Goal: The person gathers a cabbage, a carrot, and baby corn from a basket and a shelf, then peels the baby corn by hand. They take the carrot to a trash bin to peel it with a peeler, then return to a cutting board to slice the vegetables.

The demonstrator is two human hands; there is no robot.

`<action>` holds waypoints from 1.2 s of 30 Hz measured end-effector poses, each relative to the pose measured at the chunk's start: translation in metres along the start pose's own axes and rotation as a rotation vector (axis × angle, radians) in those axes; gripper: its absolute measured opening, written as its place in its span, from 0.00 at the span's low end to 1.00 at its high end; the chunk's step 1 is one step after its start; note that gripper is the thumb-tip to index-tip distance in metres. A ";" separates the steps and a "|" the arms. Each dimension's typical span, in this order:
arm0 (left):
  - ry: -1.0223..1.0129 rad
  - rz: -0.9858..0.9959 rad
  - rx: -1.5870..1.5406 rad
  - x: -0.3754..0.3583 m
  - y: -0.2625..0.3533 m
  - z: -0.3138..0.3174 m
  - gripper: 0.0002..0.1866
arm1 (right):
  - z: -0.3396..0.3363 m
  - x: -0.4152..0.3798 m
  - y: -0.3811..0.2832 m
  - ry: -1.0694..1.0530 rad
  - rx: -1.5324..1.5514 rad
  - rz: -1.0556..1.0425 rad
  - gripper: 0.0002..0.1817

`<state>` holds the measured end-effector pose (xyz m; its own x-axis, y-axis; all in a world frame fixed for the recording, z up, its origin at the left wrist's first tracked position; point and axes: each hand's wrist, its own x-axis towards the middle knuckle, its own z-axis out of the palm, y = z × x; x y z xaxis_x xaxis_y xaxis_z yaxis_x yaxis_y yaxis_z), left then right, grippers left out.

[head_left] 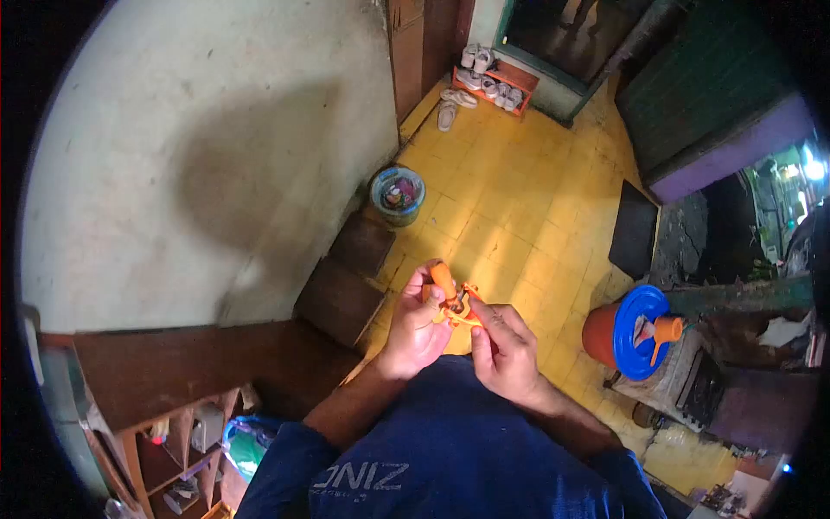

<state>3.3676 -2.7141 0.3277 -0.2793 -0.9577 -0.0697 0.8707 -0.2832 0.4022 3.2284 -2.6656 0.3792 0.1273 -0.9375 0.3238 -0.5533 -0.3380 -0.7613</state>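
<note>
"Blue shirt (484,432) is closest. What's in front of it?"

"Two hands, the left hand (415,336) and the right hand (510,356)."

"Why so close together?"

"I think it's to keep that small orange thing (443,278) steady and easy to see."

"Are the fingers loose?"

"No. The left ones curl around its fat end. The right ones seem to pinch the other side."

"So where is it, just so?"

"Up in the air, between the left fingers and the right fingers, touching both. Its fat end points away from the shirt."

"And farther off?"

"A bucket (598,333) with a blue lid (638,298), on the right. Then a round bin (396,218) near the wall (259,173), maybe so nobody trips. Last, shoes (477,58) on an orange rack (525,80), I guess to keep them tidy."
</note>
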 end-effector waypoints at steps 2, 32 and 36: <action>0.086 0.058 0.069 0.029 0.006 -0.004 0.15 | 0.006 0.035 0.017 -0.011 0.013 0.022 0.17; 0.600 0.408 -0.019 0.390 -0.048 -0.544 0.16 | 0.457 0.290 0.604 -0.289 0.178 -0.015 0.12; 0.464 0.500 0.007 0.413 -0.050 -0.595 0.19 | 0.470 0.287 0.627 -0.294 0.350 -0.070 0.14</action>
<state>3.4497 -3.1257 -0.2644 0.3601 -0.8967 -0.2574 0.8468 0.1984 0.4936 3.3049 -3.1851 -0.2700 0.4107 -0.8778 0.2467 -0.2304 -0.3617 -0.9034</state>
